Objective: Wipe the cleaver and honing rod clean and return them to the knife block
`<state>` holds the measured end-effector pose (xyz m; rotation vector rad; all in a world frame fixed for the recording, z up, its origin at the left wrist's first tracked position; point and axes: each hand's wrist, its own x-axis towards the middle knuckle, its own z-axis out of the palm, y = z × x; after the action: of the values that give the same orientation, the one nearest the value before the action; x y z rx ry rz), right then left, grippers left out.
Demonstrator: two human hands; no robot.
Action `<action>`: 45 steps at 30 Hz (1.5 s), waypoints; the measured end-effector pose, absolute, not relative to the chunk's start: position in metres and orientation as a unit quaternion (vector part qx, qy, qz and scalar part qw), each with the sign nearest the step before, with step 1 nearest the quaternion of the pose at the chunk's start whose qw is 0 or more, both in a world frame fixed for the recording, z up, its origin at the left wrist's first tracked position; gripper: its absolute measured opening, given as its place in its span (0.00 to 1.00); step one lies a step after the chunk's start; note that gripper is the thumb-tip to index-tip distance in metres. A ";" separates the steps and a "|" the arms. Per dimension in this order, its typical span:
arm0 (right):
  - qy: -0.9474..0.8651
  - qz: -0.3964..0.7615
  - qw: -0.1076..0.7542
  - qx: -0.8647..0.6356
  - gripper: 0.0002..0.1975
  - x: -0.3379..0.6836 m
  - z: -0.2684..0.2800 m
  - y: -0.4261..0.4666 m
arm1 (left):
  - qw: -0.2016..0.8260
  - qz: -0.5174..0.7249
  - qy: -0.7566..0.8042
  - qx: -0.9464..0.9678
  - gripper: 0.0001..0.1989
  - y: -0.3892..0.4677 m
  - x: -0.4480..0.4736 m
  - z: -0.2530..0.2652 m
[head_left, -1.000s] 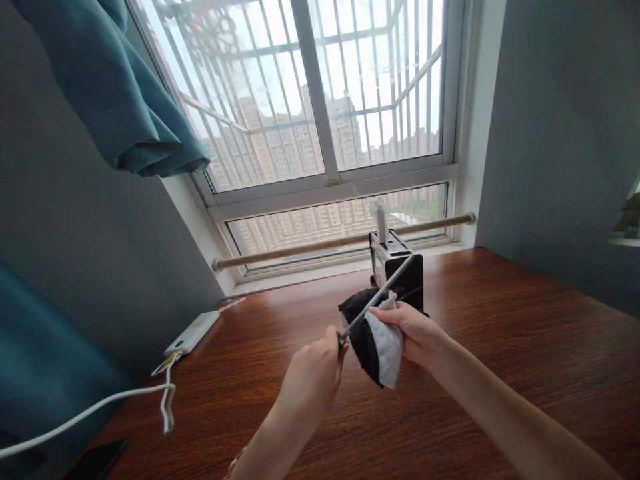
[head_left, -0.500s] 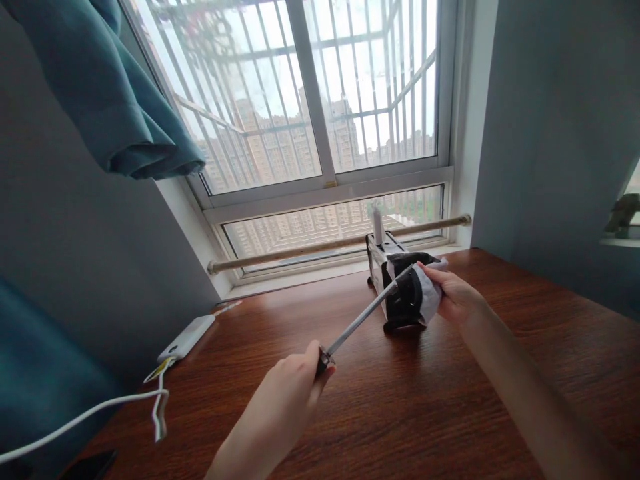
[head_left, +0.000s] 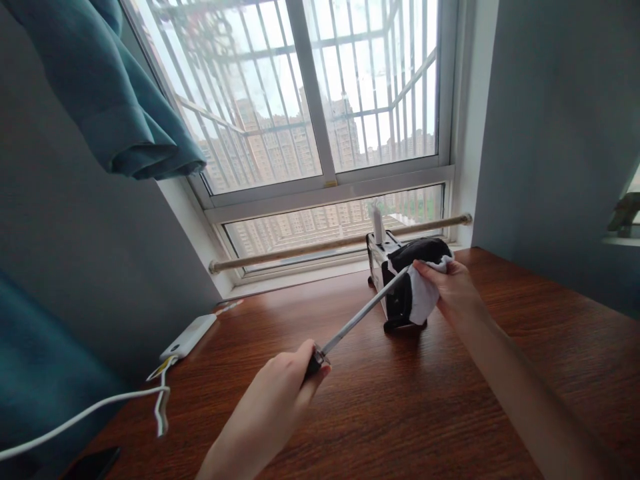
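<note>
My left hand [head_left: 280, 387] is closed around the dark handle of a long screwdriver [head_left: 364, 312], its grey metal shaft slanting up to the right. My right hand [head_left: 453, 287] pinches a white cloth [head_left: 424, 300] at the far end of the shaft. The tip is hidden by the cloth and fingers. Just behind the cloth stands a boxy black-and-white holder [head_left: 397, 303] on the table, with a rounded black part at its right and a white upright piece [head_left: 377, 223] on top. What the holder is I cannot make out.
The brown wooden table [head_left: 280, 313] reaches the window sill. On its left lie a white power strip [head_left: 189, 337], a white cable [head_left: 100, 405] and a dark flat object [head_left: 95, 463]. A rail [head_left: 300, 252] crosses the window; a blue curtain [head_left: 130, 113] hangs at left.
My left hand and the screwdriver have shifted slightly left and down. My right hand has moved slightly along with the cloth, which now hangs over more of the holder's front.
</note>
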<state>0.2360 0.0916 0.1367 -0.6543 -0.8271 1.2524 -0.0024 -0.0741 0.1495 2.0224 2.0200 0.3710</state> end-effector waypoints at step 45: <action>-0.830 -0.017 0.529 -0.179 0.20 0.184 0.105 0.055 | 0.691 0.332 0.456 0.452 0.19 -0.044 0.002 0.138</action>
<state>0.1841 0.0553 0.1052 -0.4268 -1.9814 -0.0401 0.0019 -0.0438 0.1381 1.0107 1.0182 0.7425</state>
